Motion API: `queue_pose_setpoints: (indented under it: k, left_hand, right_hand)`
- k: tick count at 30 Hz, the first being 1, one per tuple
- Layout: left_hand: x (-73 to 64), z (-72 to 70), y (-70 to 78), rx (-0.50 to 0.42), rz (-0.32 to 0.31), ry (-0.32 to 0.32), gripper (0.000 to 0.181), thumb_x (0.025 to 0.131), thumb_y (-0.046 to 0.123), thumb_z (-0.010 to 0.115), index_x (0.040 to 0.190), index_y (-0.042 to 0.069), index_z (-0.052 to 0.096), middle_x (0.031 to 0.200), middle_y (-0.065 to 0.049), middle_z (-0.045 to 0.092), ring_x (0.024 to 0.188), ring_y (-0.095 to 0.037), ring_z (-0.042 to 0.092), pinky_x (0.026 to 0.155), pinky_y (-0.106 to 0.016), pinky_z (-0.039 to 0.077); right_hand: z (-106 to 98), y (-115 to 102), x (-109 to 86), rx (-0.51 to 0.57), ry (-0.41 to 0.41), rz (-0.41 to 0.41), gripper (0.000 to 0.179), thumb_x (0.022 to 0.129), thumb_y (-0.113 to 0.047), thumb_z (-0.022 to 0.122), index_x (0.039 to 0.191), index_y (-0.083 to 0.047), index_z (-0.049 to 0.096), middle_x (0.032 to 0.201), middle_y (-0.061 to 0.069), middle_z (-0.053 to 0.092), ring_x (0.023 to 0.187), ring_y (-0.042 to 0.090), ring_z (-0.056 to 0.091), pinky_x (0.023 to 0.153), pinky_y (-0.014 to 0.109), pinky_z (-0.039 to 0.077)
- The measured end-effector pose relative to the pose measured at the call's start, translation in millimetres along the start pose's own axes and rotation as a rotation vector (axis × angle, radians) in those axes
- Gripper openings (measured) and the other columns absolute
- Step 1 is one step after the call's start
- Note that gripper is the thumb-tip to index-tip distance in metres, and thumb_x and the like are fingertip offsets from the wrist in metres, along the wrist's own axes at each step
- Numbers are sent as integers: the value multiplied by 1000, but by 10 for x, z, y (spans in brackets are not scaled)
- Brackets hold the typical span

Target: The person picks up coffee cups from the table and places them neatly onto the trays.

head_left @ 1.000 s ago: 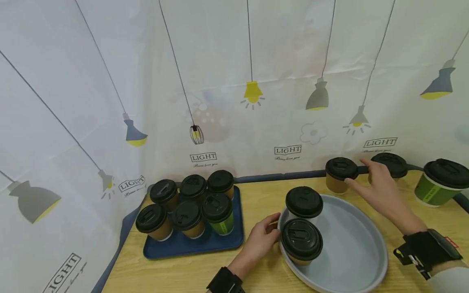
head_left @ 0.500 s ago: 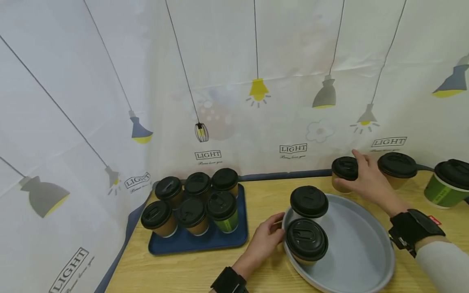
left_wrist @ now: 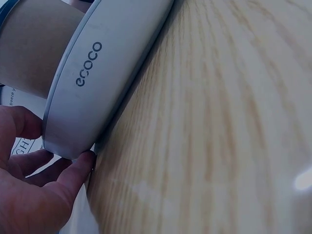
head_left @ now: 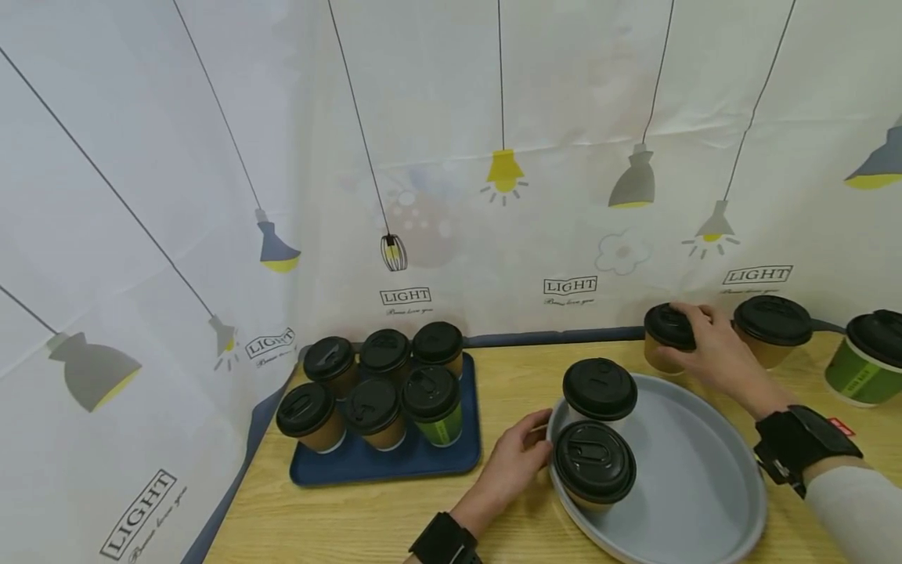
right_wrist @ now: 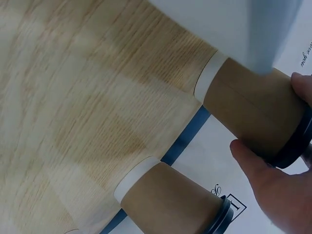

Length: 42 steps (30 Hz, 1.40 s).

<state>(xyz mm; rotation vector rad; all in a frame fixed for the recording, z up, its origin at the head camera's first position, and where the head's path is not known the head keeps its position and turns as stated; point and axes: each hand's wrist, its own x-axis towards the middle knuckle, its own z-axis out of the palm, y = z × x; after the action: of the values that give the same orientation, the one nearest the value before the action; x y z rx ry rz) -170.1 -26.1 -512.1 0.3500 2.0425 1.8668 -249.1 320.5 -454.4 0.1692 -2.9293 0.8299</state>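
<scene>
My right hand (head_left: pixel 719 356) grips a brown paper coffee cup (head_left: pixel 660 357) with a black lid at the back of the table. In the right wrist view, thumb and fingers lie on either side of that cup, close to its lid. My left hand (head_left: pixel 516 460) holds the left edge of a round grey tray (head_left: pixel 694 470); in the left wrist view its fingers pinch the tray wall between rim and base. Two black-lidded coffee cups, a rear one (head_left: pixel 600 388) and a front one (head_left: pixel 594 464), stand upright at the tray's left side.
A blue rectangular tray (head_left: pixel 380 470) at left bears several lidded cups, one green. Right of my right hand stand a brown cup (head_left: pixel 771 333) and a larger green cup (head_left: pixel 860 372). A lamp-printed white sheet (head_left: pixel 458 251) hangs behind the wooden table (head_left: pixel 352 521).
My right hand has moved from between the two brown cups onto the left one and now grips it. The left hand stays at the round tray. The head view has turned slightly right.
</scene>
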Motion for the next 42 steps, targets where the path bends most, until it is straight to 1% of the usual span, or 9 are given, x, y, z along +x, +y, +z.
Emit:
queue_pose_setpoints:
  k: [3,6,9,14,21,23,27,33,42]
  left_hand:
    - [1,2,3,4,-3,-3,50,105,9,52,154,4,46,154,-11,50,138,-26,53,100,-31,53]
    - [-1,0,7,8,-8,-5,50,105,10,52,154,5,47,154,-10,50,138,-26,53,101,-32,52]
    - [-1,-3,5,10,-9,-5,49,105,10,52,154,6,47,154,-10,50,138,-26,53,101,-33,52]
    - [-3,-6,-6,8,-8,-1,49,105,11,53,153,7,48,155,-9,50,138,-26,53,101,-34,53]
    - [-9,-10,-7,18,-10,5,48,105,12,53,153,8,49,155,-9,50,138,-26,53,101,-34,53]
    - [-8,-9,1,19,-11,5,48,105,13,53,153,9,49,155,-9,50,138,-26,53,101,-34,53]
    - [-3,-5,7,9,-21,3,48,106,12,53,153,9,49,155,-7,50,138,-25,53,101,-34,53]
    - [-16,0,18,16,-20,5,48,106,11,53,154,7,48,155,-9,50,138,-27,53,102,-36,52]
    - [-18,7,23,3,-19,11,48,105,10,54,153,8,49,154,-9,50,138,-27,53,102,-37,52]
  right_hand:
    - [-17,-11,-33,4,53,-14,86,94,-27,77,156,7,28,145,48,22,121,67,37,91,77,39]
    - [-70,-51,-78,6,112,-38,84,93,-25,78,155,7,31,143,48,25,118,67,39,88,78,40]
    - [-149,-142,-128,6,155,-72,83,92,-23,80,155,6,34,143,48,27,117,66,40,87,77,41]
    - [-289,-325,-233,-14,201,-100,84,90,-23,82,156,1,36,144,45,29,119,65,41,87,78,41]
    - [-412,-464,-444,-41,300,-209,84,79,-11,89,149,1,45,140,39,37,120,58,44,85,75,43]
    - [-437,-478,-505,-42,299,-226,84,78,-11,90,149,1,45,141,38,37,121,58,43,84,74,43]
    - [-472,-503,-618,-41,266,-238,84,79,-14,90,149,-1,46,143,36,38,121,59,43,80,73,45]
    - [-471,-525,-745,-36,218,-250,85,80,-18,90,151,-5,46,142,35,39,116,59,47,76,72,45]
    - [-339,-506,-773,-8,162,-303,82,81,-19,90,149,-6,48,139,29,43,115,53,51,78,70,47]
